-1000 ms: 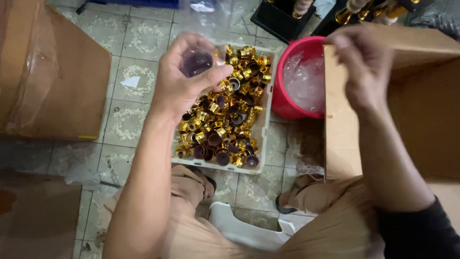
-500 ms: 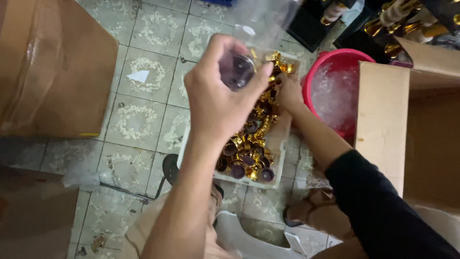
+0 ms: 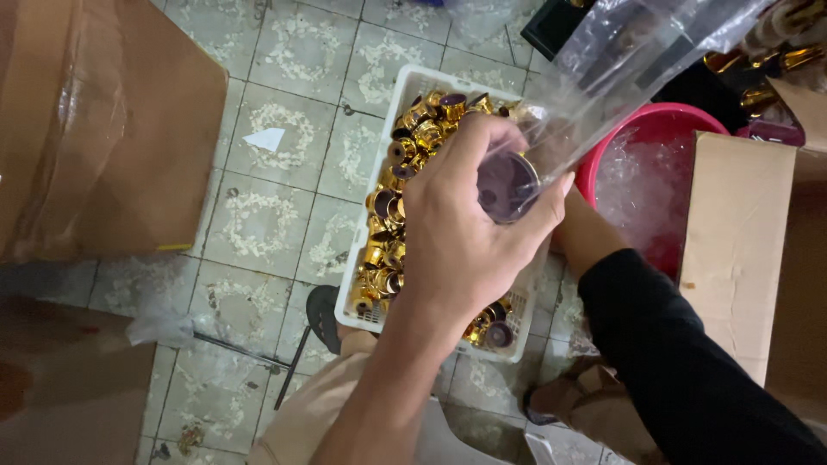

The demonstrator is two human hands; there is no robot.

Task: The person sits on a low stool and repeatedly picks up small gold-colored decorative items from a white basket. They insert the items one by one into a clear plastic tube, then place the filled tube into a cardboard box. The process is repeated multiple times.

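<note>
The floor is pale square tile with a worn white pattern (image 3: 258,215), seen from above. On it stands a white plastic slotted basket (image 3: 405,99) heaped with shiny gold-coloured round caps with dark purple insides (image 3: 405,185); everything else is placed from this basket. To its left lie large brown cardboard boxes wrapped in clear film (image 3: 95,120), and a small white scrap of paper (image 3: 265,138) lies on the tiles between them and the basket. To the basket's right sits a round red plastic tub (image 3: 680,125) holding crumpled clear plastic, and beyond that an open brown cardboard carton (image 3: 741,250).

Directly over the basket, the left hand (image 3: 457,232) is curled tightly around a small round cap with a purple face (image 3: 506,185), thumb and fingers closed on its rim, pressing it into the mouth of a clear plastic bag (image 3: 620,60) that rises to the upper right. The right hand is hidden behind the left; only its black-sleeved forearm (image 3: 689,362) shows, so its grip cannot be told.
</note>
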